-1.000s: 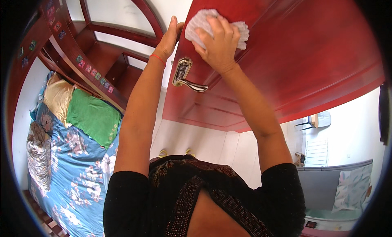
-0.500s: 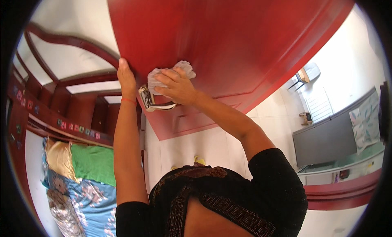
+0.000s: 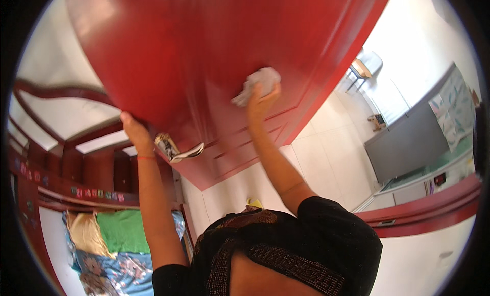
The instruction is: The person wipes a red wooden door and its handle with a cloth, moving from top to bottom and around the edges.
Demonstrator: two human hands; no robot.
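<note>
A red panelled door [image 3: 168, 56] stands open in front of me. My left hand [image 3: 137, 133] grips its left edge, just above the metal lever handle [image 3: 176, 149]; the fingers behind the edge are hidden. Over on the door's right half, my right hand [image 3: 262, 103] presses a crumpled pale grey cloth [image 3: 266, 77] flat to the panel. The fingers are closed round the cloth, partly covered by its folds.
A dark red wooden bunk bed [image 3: 97, 166] with green and gold pillows [image 3: 122, 230] stands at the left. Through the doorway on the right are a chair [image 3: 363, 67], a large grey flat panel [image 3: 403, 148] and pale floor tiles [image 3: 332, 143].
My right hand and the cloth have moved right across the door, away from the handle. The door has swung somewhat, and my left hand still holds its edge, now lower and farther left in view.
</note>
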